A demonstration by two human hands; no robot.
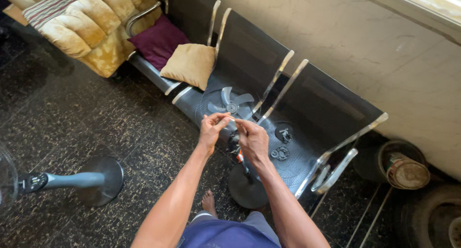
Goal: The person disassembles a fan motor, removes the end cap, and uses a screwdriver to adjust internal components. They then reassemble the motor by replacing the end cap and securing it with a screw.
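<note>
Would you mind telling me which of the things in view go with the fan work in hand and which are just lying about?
With the work:
- left hand and right hand, pinching a small thin part, too small to identify
- fan blade
- small fittings on the bench seat
- round stand base

Lying about:
- tan cushion
- purple cushion
- sofa
- second fan stand
- tin
</note>
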